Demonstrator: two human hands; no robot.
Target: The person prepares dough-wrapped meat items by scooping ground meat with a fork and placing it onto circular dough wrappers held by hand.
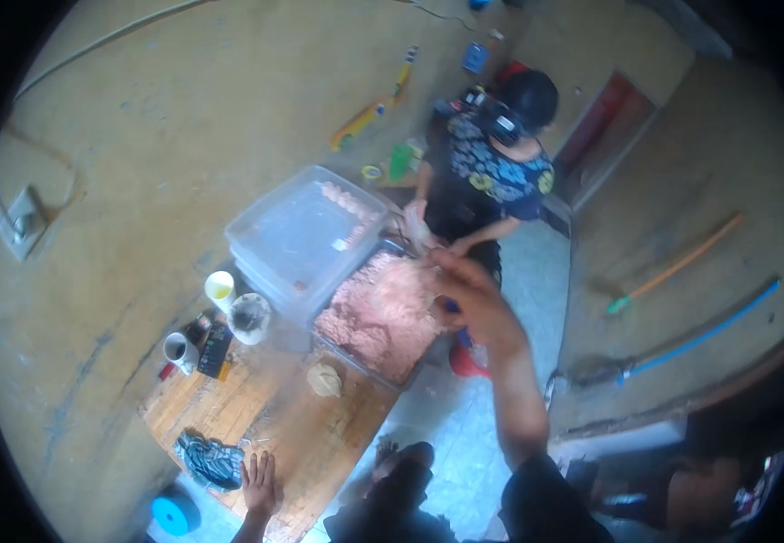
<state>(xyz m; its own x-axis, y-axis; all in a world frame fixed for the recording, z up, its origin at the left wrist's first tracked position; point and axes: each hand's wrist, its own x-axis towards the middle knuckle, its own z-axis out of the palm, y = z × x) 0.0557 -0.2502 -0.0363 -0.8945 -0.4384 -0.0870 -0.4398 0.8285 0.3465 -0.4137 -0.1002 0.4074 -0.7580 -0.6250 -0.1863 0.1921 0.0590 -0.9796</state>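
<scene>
My left hand [261,483] lies flat on the wooden table [303,434], fingers spread, beside a crumpled dark patterned cloth [212,460]. Stretched out at the right, my right hand [466,292] is blurred above the edge of a plastic tub [368,370]. A lumpy pink mass like ground meat [381,319] fills that tub. Whether the fingers of this hand hold anything cannot be made out. Behind the tub is a stack of translucent plastic boxes [290,237]; a row of small pink lumps [351,200] sits in the top one. A cream-coloured lump [324,379] rests on the table.
Across the tub, a co-worker [493,163] handles something pale. Cups [220,288], a dark-topped container [249,317] and a black box [215,349] stand along the wall. A red container [468,360] is below my right arm. A blue round object [174,514] sits beside the table.
</scene>
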